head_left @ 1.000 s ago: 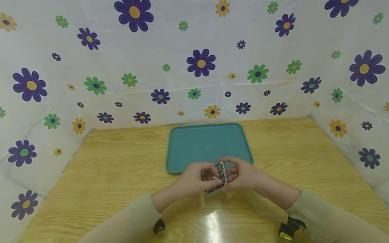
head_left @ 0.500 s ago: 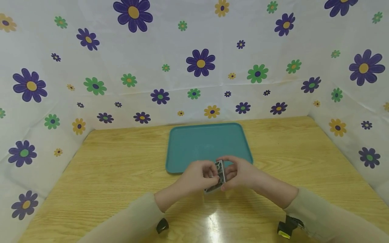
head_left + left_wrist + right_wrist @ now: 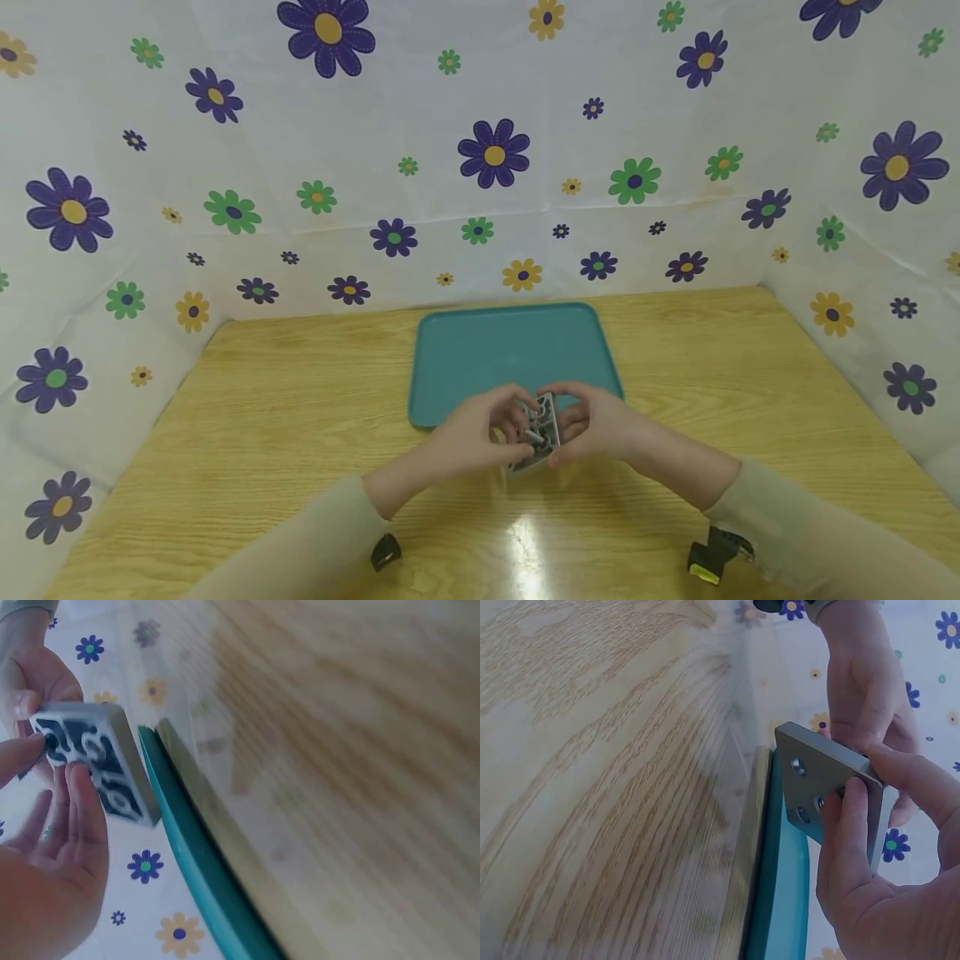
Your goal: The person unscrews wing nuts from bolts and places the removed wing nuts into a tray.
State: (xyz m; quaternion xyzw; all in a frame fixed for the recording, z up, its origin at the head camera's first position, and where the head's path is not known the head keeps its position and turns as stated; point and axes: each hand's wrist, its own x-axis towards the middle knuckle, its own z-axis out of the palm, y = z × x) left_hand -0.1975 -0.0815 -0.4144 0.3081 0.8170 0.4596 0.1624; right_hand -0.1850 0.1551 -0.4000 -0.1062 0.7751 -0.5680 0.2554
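A grey metal plate (image 3: pixel 552 422), tilted, is held over the near edge of the teal tray (image 3: pixel 480 358). My right hand (image 3: pixel 611 429) grips it, thumb on one edge and fingers against the flat face with round holes (image 3: pixel 821 769). The opposite face, with raised rings and dark recesses, shows in the left wrist view. A small silver screw-like pin (image 3: pixel 534 436) sticks out of that recessed face. Around the pin my left hand (image 3: pixel 472 429) lies with thumb and index finger spread apart, the fingertips right at the plate.
The tray rests on a wood-grain table (image 3: pixel 300 375). Flower-printed white cloth (image 3: pixel 420 100) hangs behind and at both sides. Dark wrist gear (image 3: pixel 716 554) shows below the right sleeve, and a dark piece (image 3: pixel 386 552) below the left.
Half a second ago my left thumb and index finger were closed together at the pin; they have now parted, leaving it exposed. My right hand keeps the plate in nearly the same place.
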